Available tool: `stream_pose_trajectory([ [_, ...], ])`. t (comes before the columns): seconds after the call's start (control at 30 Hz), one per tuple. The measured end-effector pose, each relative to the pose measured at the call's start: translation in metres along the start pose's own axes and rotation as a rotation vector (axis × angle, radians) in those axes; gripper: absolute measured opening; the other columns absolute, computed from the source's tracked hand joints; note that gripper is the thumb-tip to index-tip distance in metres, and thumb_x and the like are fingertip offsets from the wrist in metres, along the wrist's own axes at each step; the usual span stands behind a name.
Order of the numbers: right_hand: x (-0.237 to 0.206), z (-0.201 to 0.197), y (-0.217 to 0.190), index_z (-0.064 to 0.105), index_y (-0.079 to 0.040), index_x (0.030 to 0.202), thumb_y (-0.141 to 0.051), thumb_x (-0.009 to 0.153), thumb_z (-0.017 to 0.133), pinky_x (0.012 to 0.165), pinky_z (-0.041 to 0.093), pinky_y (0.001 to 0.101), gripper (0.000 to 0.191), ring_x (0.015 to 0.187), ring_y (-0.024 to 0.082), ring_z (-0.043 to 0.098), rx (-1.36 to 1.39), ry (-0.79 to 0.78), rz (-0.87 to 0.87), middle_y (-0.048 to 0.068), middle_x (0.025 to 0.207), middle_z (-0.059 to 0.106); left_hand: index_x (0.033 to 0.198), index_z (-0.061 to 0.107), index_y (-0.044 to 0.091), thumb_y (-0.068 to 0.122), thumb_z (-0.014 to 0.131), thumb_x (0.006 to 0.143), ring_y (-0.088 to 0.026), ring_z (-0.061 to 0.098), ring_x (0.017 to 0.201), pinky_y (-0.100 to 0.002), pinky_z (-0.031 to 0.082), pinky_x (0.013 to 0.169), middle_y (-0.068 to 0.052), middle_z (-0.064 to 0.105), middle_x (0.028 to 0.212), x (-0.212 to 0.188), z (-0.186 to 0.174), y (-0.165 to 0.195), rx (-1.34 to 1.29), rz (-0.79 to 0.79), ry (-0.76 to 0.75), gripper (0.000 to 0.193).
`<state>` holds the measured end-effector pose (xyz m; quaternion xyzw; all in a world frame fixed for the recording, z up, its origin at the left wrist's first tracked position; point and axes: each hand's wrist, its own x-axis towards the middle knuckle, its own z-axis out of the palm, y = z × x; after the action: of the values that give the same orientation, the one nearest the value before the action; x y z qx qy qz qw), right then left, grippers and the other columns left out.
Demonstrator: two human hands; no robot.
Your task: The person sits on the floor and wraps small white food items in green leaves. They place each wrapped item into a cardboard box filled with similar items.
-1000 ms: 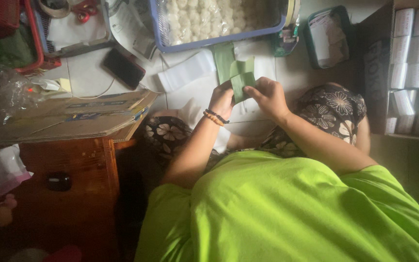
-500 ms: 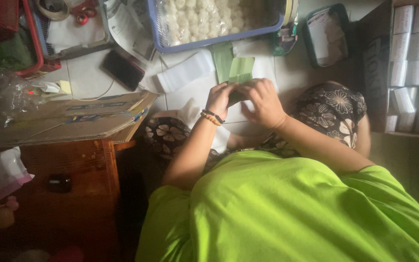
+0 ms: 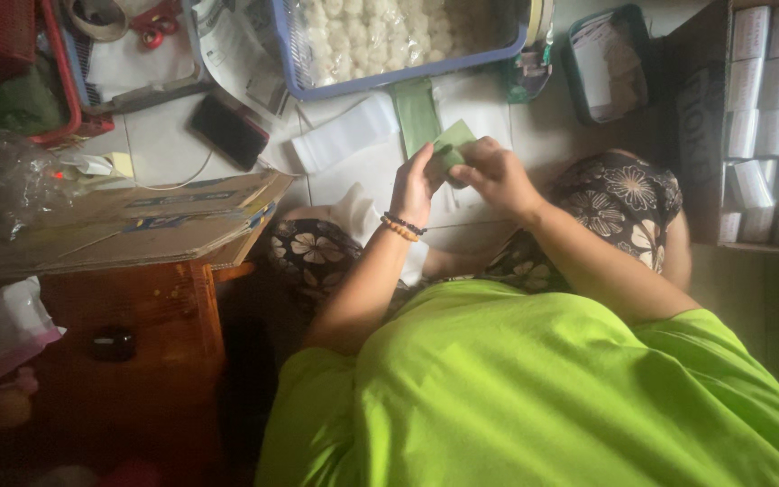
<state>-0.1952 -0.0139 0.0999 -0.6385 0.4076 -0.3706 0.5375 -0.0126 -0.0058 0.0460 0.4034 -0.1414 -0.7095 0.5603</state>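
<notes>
Both hands, left hand [image 3: 418, 185] and right hand [image 3: 494, 176], pinch a small green packet [image 3: 452, 144] pointing toward 1 o'clock; white rolled packs [image 3: 773, 54] stack at 3 o'clock.

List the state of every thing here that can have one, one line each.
Left hand: closed on the small green folded packet.
Right hand: pinching the same packet.
Small green folded packet: held off the floor, partly folded.
Blue plastic basket: open, filled with small white pieces.
Black phone: flat on the floor, screen dark.
Flattened cardboard box: collapsed, lying flat.
Dark green tray: open-topped, holding white sheets.
</notes>
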Motion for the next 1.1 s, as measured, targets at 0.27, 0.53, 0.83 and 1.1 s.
stream_pose_trajectory([
  [0.27, 0.007, -0.003, 0.008, 0.052, 0.004, 0.137, -0.005, 0.094, 0.074, 0.095, 0.057, 0.0307, 0.049, 0.112, 0.019, 0.065, 0.133, 0.08, 0.064, 0.014, 0.122, 0.066, 0.132, 0.062, -0.003, 0.011, 0.073, 0.095, -0.014, 0.067, 0.106, -0.029, 0.053, 0.097, -0.008, 0.071, 0.115, -0.014, 0.011, 0.008, 0.365, 0.19, -0.184, 0.041],
  [0.53, -0.006, 0.01, 0.031, 0.067, 0.003, 0.133, -0.009, 0.099, 0.073, 0.091, 0.056, 0.032, 0.037, 0.105, 0.018, 0.067, -0.032, 0.08, 0.174, 0.013, 0.117, 0.076, 0.127, 0.065, 0.0, 0.012, 0.071, 0.1, -0.012, 0.065, 0.103, -0.028, 0.053, 0.092, -0.005, 0.071, 0.114, -0.02, 0.008, -0.032, 0.399, 0.3, 0.035, 0.03],
  [0.83, 0.015, 0.012, 0.059, 0.064, 0.008, 0.118, -0.004, 0.101, 0.068, 0.098, 0.055, 0.0367, 0.022, 0.105, 0.023, 0.067, 0.788, 0.181, 0.415, 0.014, 0.111, 0.07, 0.102, 0.073, 0.009, 0.04, 0.082, 0.082, -0.026, 0.066, 0.093, -0.038, 0.054, 0.082, -0.011, 0.072, 0.104, 0.079, -0.036, 0.054, 1.074, 0.473, 0.375, 0.039],
  [1.1, 0.018, 0.007, 0.061, 0.065, 0.008, 0.117, -0.007, 0.097, 0.067, 0.099, 0.055, 0.0354, 0.025, 0.104, 0.021, 0.068, 0.636, 0.198, 0.462, 0.015, 0.11, 0.071, 0.079, 0.077, 0.004, 0.028, 0.088, 0.064, -0.033, 0.073, 0.074, -0.04, 0.058, 0.074, -0.019, 0.075, 0.082, 0.128, -0.056, 0.1, 1.47, 0.269, 0.65, 0.031],
])
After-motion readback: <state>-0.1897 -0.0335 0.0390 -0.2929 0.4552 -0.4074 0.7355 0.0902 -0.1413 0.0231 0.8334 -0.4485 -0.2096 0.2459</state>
